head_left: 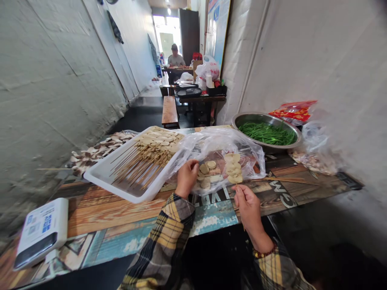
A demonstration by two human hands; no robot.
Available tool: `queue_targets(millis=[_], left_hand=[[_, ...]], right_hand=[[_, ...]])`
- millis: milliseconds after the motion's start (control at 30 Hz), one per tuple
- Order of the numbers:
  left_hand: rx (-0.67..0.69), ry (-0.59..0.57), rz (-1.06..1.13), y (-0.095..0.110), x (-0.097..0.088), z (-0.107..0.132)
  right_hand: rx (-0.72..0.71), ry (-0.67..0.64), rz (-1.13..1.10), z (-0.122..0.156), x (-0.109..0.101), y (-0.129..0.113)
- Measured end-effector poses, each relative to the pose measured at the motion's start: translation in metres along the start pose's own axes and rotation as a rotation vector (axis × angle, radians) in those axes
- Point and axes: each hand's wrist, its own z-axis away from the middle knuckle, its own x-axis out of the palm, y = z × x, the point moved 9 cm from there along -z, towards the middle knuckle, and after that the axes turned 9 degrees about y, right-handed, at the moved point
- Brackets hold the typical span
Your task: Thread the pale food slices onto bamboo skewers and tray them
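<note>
Skewer (234,169) threaded with a stack of pale round slices stands pinched between the fingers (239,190) of the right hand (248,205), just above the near edge of the counter (105,213), its loaded end against the clear plastic bag (211,143). The left hand (186,176) reaches into the bag's mouth with its fingers curled down onto loose slices (204,174); whether they grip one cannot be told. Left of the bag lies a white tray (101,176) holding many finished skewers (146,155), and beyond it a heap of mushrooms (96,152). A steel bowl (242,118) of green stalks (267,133) sits behind the bag, with a red packet (292,111) near the wall. Bare sticks (284,179) lie to the right. A white device (40,231) rests at the counter's near left end. Another person (175,56) sits far down the room.
</note>
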Motion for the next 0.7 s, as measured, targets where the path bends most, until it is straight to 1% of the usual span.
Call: queue_targets(millis=[100, 200, 300, 433, 500, 567, 633, 700], left_hand=[[0.177, -0.101, -0.300, 0.007, 0.006, 0.004], [0.267, -0.208, -0.476, 0.009, 0.014, 0.011], [0.310, -0.273, -0.545, 0.011, 0.018, 0.015], [0.313, -0.291, -0.534, 0.015, 0.019, 0.015], [0.278, -0.282, -0.470, 0.014, 0.019, 0.012], [0.190, -0.248, -0.336, 0.010, 0.017, 0.007], [0.048, -0.206, -0.116, 0.001, 0.014, 0.001], [-0.126, -0.194, 0.140, -0.008, 0.014, 0.000]], right_hand=[[-0.009, -0.008, 0.004, 0.000, 0.000, -0.001], [-0.005, -0.018, -0.001, 0.000, 0.001, -0.002], [0.005, -0.028, 0.002, 0.000, 0.002, -0.002], [-0.003, -0.025, 0.023, 0.000, 0.001, -0.003], [0.000, -0.024, 0.021, 0.000, 0.000, -0.002], [0.005, -0.034, 0.019, 0.001, 0.001, -0.001], [0.006, -0.048, 0.021, 0.001, 0.001, 0.000], [0.005, -0.053, 0.023, 0.001, 0.001, 0.000]])
